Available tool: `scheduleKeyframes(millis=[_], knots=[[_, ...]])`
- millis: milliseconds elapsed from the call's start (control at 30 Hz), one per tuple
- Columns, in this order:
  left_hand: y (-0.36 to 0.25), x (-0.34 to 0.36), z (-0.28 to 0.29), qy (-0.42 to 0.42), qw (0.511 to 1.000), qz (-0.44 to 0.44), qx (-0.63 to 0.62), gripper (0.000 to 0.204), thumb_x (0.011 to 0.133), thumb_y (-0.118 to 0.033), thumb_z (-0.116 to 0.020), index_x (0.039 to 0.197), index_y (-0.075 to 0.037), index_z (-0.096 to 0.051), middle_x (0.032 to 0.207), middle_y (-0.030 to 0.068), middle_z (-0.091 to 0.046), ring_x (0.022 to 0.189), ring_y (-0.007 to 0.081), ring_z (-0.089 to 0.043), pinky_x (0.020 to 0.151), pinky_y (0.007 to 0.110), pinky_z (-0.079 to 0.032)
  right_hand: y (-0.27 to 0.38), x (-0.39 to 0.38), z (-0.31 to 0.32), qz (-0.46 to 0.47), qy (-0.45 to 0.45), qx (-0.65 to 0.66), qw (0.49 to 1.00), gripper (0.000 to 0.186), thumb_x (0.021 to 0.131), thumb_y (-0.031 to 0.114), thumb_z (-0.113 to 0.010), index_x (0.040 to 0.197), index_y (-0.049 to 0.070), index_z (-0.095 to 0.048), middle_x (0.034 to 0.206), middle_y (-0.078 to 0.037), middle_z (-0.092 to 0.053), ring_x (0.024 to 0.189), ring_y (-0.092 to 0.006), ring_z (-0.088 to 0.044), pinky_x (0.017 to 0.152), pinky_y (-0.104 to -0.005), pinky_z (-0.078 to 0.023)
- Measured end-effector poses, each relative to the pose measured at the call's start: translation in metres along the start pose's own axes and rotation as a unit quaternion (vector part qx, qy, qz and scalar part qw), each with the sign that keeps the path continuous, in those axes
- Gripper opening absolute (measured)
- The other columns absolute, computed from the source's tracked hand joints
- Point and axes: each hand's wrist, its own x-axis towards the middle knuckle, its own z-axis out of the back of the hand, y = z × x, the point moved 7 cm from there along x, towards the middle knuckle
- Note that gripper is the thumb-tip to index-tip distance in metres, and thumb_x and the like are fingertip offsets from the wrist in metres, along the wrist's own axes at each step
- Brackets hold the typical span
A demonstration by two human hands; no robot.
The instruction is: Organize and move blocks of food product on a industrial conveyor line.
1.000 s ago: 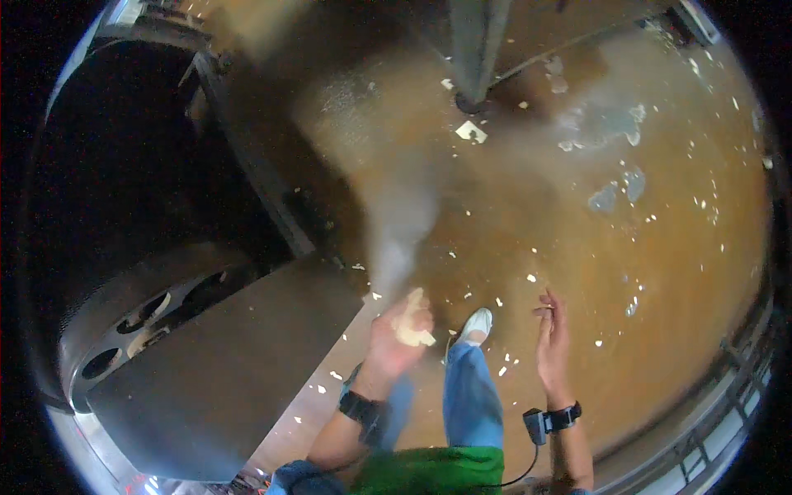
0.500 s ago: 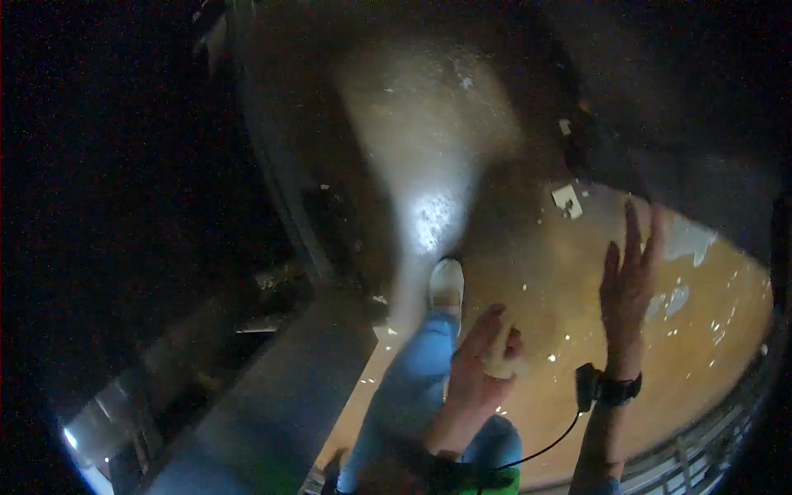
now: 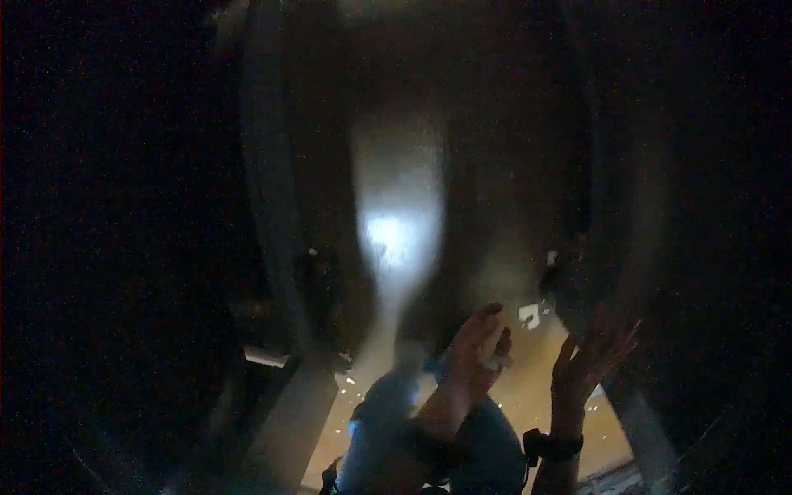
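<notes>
- Your left hand (image 3: pixel 472 356) is curled around a pale, irregular piece (image 3: pixel 495 360), with the fingers bent over it.
- The pale piece lies against the palm side of your left hand, on the side facing your right hand (image 3: pixel 587 360).
- The visible part of the piece runs roughly away from your body, along the line of the fingers; its brighter near end juts toward the right. Blur and fingers hide the rest, so you cannot tell its full long axis or which end leads.
- Your right hand is raised with its fingers spread apart, well clear of the piece.
- A dark wristband (image 3: pixel 554 447) with a boxy unit sits on your right wrist.
- Your legs, in blue trousers (image 3: pixel 381 408), show below the left hand.
- A white, card-like scrap (image 3: pixel 529 315) lies on the tan floor (image 3: pixel 612 433), between and beyond both hands.
- A bright light patch (image 3: pixel 389 238) shows ahead.
- A dark panel (image 3: pixel 289 421) stands at your left.
</notes>
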Motion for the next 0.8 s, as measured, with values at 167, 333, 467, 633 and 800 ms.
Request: scheduleKeyframes(millis=[167,333,467,633,800], knots=[[-0.098,0.037,0.023,0.076,0.996,-0.005,0.041,0.035,0.095,-0.018,-0.067,0.127,-0.008,-0.059,0.113,0.0105,-0.060,0.092,0.0200,-0.061,0.079,0.030,-0.052,0.011,0.060,-0.013,0.066,-0.003,0.007,0.998,0.056,0.102,0.022,-0.056,0.153,0.005,-0.041,0.163,-0.025,-0.028,0.153,-0.0468,-0.019,0.124,-0.0626,-0.012],[-0.130,0.035,0.054,-0.018,0.819,0.273,-0.505,0.033,0.096,-0.014,-0.065,0.128,-0.008,-0.058,0.115,0.0113,-0.058,0.096,0.0211,-0.061,0.083,0.030,-0.052,0.056,0.120,-0.008,0.126,-0.035,0.133,0.982,0.052,0.104,0.023,-0.052,0.151,0.003,-0.042,0.161,-0.025,-0.032,0.153,-0.0460,-0.021,0.124,-0.0610,-0.014],[-0.152,0.072,0.049,-0.027,0.763,0.312,-0.565,0.034,0.096,-0.007,-0.061,0.130,-0.008,-0.056,0.117,0.0112,-0.057,0.102,0.0230,-0.061,0.089,0.033,-0.053,0.081,0.169,0.000,0.167,-0.045,0.187,0.967,0.049,0.106,0.024,-0.049,0.149,0.002,-0.043,0.159,-0.024,-0.036,0.152,-0.0454,-0.024,0.124,-0.0596,-0.016],[-0.124,0.140,0.057,-0.006,0.995,0.008,-0.104,0.038,0.097,-0.009,-0.062,0.134,-0.008,-0.056,0.119,0.0099,-0.060,0.107,0.0241,-0.062,0.096,0.038,-0.052,0.100,0.216,0.031,0.170,-0.014,0.216,0.961,0.049,0.106,0.025,-0.049,0.149,0.001,-0.043,0.158,-0.023,-0.039,0.152,-0.0436,-0.026,0.125,-0.0581,-0.017],[-0.134,0.187,0.062,-0.012,0.984,-0.059,0.169,0.038,0.097,-0.012,-0.063,0.134,-0.009,-0.059,0.119,0.0108,-0.066,0.104,0.0239,-0.064,0.096,0.038,-0.053,0.071,0.265,0.032,0.187,0.015,0.214,0.959,0.051,0.105,0.026,-0.051,0.149,0.002,-0.043,0.159,-0.022,-0.038,0.152,-0.0421,-0.027,0.125,-0.0576,-0.017]])
